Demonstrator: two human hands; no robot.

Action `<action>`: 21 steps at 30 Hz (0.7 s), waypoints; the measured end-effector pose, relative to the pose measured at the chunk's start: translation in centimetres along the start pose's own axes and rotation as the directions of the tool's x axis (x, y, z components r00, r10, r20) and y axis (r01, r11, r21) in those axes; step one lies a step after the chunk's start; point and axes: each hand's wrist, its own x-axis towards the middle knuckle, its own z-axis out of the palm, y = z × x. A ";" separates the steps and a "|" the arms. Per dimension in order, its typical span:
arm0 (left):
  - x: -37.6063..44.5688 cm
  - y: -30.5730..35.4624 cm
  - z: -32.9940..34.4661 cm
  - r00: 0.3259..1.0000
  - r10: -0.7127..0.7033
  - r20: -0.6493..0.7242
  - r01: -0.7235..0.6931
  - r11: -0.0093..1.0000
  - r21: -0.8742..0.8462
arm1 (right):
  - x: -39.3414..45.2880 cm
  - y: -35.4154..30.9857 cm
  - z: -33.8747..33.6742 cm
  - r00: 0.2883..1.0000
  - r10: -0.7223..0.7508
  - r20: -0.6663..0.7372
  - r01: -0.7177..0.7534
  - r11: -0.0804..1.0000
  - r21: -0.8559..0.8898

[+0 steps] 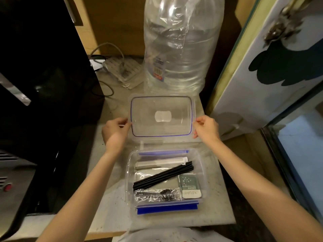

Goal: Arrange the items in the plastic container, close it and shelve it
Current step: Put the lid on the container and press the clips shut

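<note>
A clear plastic container point(128, 173) with blue latches sits on the stone counter in front of me. Inside lie several black straws point(162, 175), a white wrapped stick point(160, 162), a wrapped black spoon point(157, 194) and a green sachet point(189, 186). Just behind it is the clear lid point(162, 103) with a blue seal, held between both hands. My left hand point(115, 130) pinches its left edge and my right hand point(207, 127) pinches its right edge.
A large clear water bottle point(181, 46) wrapped in plastic stands close behind the lid. A black appliance point(43, 84) fills the left side, with a power strip point(122, 70) and cables behind. A white cabinet door point(262, 67) stands open at right.
</note>
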 end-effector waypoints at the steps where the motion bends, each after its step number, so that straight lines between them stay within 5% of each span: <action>1: -0.6 0.2 -0.5 0.999 0.043 -0.022 -0.043 0.998 -0.041 | -0.5 -0.2 -0.3 0.999 -0.030 -0.018 0.032 0.996 0.078; 4: -2.2 0.6 -1.8 1.000 -0.004 -0.007 0.002 0.974 -0.228 | -2.2 -1.0 -1.0 0.999 -0.032 -0.006 0.032 0.923 0.383; 7: -3.9 0.9 -2.8 0.987 -0.098 0.125 0.149 0.845 -0.514 | -4.2 -1.6 -1.7 0.990 0.074 0.123 -0.140 0.690 0.711; 12: -7.9 -0.5 -4.0 0.980 -0.092 0.175 0.178 0.799 -0.575 | -6.5 0.3 -2.7 0.921 0.197 0.337 -0.389 0.377 0.841; 15: -9.5 -1.5 -4.5 0.973 -0.109 0.206 0.213 0.772 -0.599 | -7.7 1.6 -2.9 0.902 0.220 0.371 -0.430 0.387 0.816; 21: -12.8 -3.0 -4.1 0.976 -0.020 0.219 0.098 0.931 -0.352 | -10.6 2.8 -2.4 0.930 0.202 0.305 -0.366 0.520 0.772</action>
